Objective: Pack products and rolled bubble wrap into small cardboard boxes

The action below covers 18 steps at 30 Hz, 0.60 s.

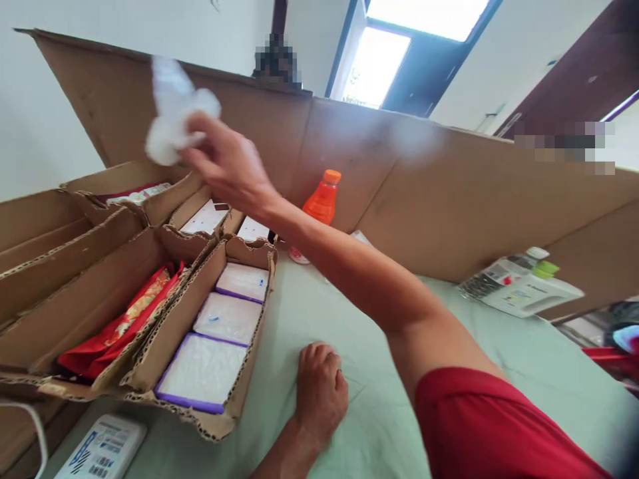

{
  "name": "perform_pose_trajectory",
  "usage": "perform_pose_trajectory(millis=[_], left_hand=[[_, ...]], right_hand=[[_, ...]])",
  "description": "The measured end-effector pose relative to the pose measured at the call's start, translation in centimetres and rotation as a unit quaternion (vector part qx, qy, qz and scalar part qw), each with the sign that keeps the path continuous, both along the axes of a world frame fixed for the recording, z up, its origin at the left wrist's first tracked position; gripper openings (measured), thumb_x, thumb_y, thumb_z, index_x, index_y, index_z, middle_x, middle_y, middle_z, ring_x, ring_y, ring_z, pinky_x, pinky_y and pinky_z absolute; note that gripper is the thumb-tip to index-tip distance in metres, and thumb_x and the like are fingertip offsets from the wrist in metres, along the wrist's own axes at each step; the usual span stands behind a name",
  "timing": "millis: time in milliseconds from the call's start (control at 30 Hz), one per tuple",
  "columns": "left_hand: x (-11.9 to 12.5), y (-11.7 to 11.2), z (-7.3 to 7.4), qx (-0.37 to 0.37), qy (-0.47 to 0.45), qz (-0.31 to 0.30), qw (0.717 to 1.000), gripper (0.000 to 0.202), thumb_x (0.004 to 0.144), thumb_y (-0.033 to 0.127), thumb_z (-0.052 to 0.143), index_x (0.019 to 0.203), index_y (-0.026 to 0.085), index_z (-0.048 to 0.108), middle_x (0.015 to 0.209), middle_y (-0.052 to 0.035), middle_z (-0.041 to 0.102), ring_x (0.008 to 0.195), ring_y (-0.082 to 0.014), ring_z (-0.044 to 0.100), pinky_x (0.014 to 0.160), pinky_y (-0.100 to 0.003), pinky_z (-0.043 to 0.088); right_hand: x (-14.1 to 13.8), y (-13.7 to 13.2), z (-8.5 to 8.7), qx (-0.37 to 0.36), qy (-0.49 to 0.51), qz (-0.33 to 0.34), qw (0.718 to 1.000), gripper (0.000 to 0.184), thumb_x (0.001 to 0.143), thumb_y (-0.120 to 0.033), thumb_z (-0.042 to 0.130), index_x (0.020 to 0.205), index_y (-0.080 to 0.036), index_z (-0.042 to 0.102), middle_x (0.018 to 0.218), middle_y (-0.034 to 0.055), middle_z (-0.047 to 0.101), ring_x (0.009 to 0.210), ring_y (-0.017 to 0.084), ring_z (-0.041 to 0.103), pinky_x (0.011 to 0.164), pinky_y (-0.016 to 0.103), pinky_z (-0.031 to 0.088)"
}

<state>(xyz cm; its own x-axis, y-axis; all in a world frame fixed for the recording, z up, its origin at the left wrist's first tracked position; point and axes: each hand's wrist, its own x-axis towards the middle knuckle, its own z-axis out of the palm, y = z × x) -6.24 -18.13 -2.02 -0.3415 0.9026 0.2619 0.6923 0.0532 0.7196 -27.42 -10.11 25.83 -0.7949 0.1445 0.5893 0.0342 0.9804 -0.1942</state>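
My right hand (227,163) is raised over the cardboard boxes, fingers pinched on a crumpled white wad (174,110) that is blurred by motion. My left hand (319,392) rests on the pale green table (449,372) with its fingers curled in a loose fist, and nothing shows in it. Just left of that hand stands an open cardboard box (234,399) with three white packets edged in purple (202,372). Beside it another box holds red and gold packets (120,326).
An orange bottle (322,199) stands at the back against a tall cardboard wall (449,199). White boxes and a green-capped bottle (522,286) lie at the right. More open boxes (130,193) sit at the far left. A white labelled device (102,449) lies at the near left edge.
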Motion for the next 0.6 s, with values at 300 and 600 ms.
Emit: perform_pose_trajectory(millis=[300,600], left_hand=[[0.2,-0.2,0.1,0.029,-0.031,0.014,0.999,0.022,0.078,0.003,0.054,0.085,0.02,0.066,0.107,-0.0058,0.07,0.109,-0.0239,0.058,0.096,-0.041,0.045],[0.1,-0.6,-0.1,0.036,-0.003,0.01,0.999,0.026,0.082,0.005,0.051,0.092,0.021,0.07,0.111,-0.007,0.071,0.11,-0.025,0.059,0.096,-0.044,0.047]], right_hand=[[23.3,17.3,-8.2,0.026,-0.138,-0.292,0.946,0.049,0.09,-0.015,0.041,0.136,-0.019,0.057,0.111,0.0087,0.073,0.1,0.022,0.067,0.091,0.037,0.049],[21.6,20.1,-13.7,0.06,-0.33,-0.201,0.92,0.053,0.092,-0.018,0.049,0.146,-0.02,0.052,0.151,0.0151,0.052,0.137,0.028,0.047,0.105,0.043,0.035]])
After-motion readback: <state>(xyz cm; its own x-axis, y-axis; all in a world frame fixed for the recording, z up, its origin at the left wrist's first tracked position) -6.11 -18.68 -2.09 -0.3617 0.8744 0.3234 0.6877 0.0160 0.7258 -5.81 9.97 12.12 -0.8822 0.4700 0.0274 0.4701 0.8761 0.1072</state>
